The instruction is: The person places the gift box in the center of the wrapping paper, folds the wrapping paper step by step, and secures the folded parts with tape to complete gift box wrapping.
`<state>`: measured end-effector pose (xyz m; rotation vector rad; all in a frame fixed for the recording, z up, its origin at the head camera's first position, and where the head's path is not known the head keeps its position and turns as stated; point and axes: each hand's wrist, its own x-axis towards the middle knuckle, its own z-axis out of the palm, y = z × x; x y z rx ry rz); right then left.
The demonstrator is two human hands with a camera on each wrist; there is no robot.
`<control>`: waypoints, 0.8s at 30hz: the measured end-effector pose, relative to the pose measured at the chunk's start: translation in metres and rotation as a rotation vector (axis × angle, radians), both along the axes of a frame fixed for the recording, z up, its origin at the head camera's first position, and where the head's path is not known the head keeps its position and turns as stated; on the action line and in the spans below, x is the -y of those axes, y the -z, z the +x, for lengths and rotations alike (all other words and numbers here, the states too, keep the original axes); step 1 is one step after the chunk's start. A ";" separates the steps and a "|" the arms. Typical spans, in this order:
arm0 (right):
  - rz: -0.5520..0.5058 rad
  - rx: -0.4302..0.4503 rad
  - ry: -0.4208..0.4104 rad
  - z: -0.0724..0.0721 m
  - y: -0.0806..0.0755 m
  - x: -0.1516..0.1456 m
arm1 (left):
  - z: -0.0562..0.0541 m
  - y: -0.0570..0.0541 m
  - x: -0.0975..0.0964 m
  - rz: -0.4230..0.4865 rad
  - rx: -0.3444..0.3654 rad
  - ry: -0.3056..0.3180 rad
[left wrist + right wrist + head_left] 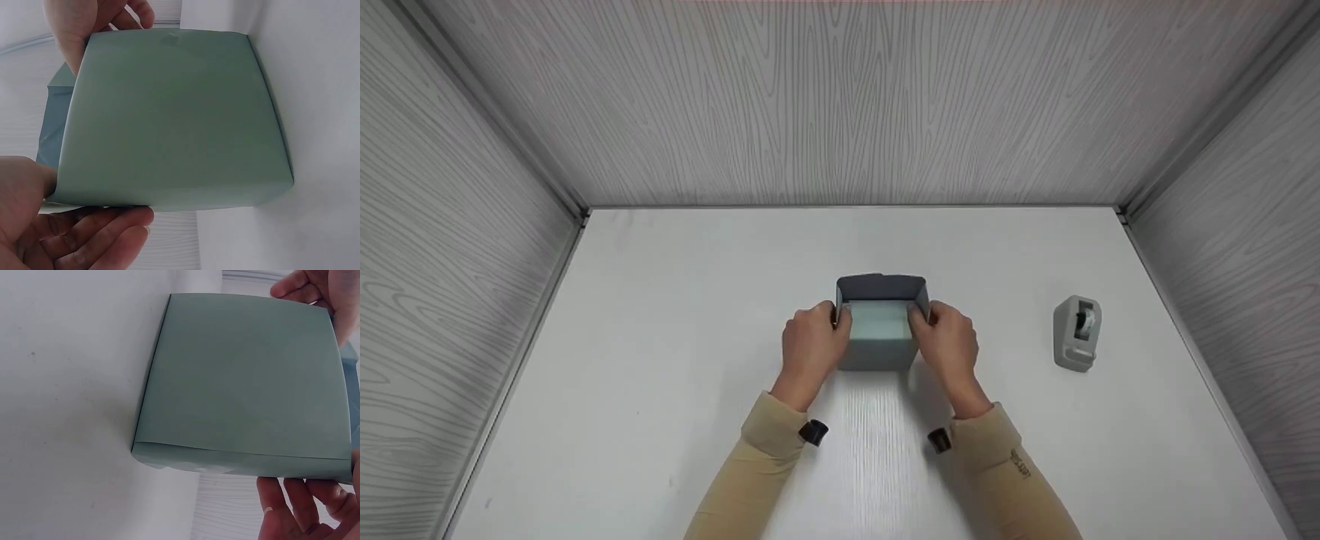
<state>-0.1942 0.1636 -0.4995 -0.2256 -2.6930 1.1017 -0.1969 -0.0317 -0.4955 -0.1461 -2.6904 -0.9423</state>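
A small green cardboard box [877, 355] stands on the white table in the middle of the head view, its top open and its back flap raised. My left hand [814, 339] grips the left side wall, thumb inside the opening and fingers along the outside. On the opposite wall my right hand [948, 341] holds in the same way. Both wrist views show the box's plain front panel, the left hand's fingers [112, 239] under one side and the right hand's fingers [298, 503] at the other.
A grey tape dispenser [1076, 334] with a roll of tape sits on the table [682, 300] to the right. Wood-grain panels [840, 105] enclose the table at the back, left and right.
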 end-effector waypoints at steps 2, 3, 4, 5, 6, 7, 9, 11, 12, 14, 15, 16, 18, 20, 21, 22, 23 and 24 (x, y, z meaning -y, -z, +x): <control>-0.004 -0.001 0.001 0.000 0.000 0.000 | 0.003 0.000 0.000 0.011 -0.010 -0.002; -0.007 -0.001 0.003 0.000 0.001 0.000 | 0.005 0.000 0.000 0.015 -0.013 -0.004; -0.010 0.000 0.004 0.000 0.001 0.000 | 0.006 0.000 0.000 0.021 -0.012 -0.004; -0.011 0.001 0.006 0.000 0.001 0.000 | 0.007 0.000 0.001 0.027 -0.012 -0.002; -0.013 0.002 0.006 0.000 0.001 0.000 | 0.008 0.001 0.001 0.034 -0.012 0.000; -0.016 0.002 0.006 -0.001 0.001 -0.001 | 0.009 0.001 0.001 0.038 -0.013 0.000; -0.021 0.003 0.006 -0.001 0.001 -0.001 | 0.009 0.003 0.000 0.047 -0.009 -0.003; -0.019 0.003 0.006 -0.001 0.002 0.000 | 0.009 0.005 0.000 0.054 -0.007 -0.005; -0.018 0.002 0.006 -0.001 0.002 0.000 | 0.009 0.006 -0.001 0.058 -0.006 -0.007; -0.014 -0.001 0.006 -0.001 0.002 0.000 | 0.009 0.006 -0.002 0.062 -0.002 -0.010; -0.012 -0.004 0.005 -0.001 0.003 0.000 | 0.009 0.007 -0.002 0.061 -0.002 -0.012; -0.011 -0.008 0.005 -0.001 0.003 0.000 | 0.009 0.006 -0.003 0.060 -0.004 -0.013; -0.012 -0.024 -0.004 -0.001 0.004 0.000 | 0.009 0.006 -0.003 0.054 -0.013 -0.017; -0.016 -0.047 -0.022 -0.001 0.005 0.000 | 0.008 0.006 -0.003 0.046 -0.021 -0.022; -0.022 -0.059 -0.033 -0.002 0.006 -0.001 | 0.008 0.006 -0.002 0.041 -0.024 -0.025; -0.028 -0.069 -0.048 -0.001 0.006 -0.002 | 0.008 0.006 -0.002 0.039 -0.027 -0.028; -0.034 -0.078 -0.067 -0.001 0.007 -0.003 | 0.008 0.006 -0.002 0.035 -0.029 -0.029; -0.043 -0.081 -0.086 0.000 0.007 -0.004 | 0.008 0.007 -0.002 0.032 -0.029 -0.032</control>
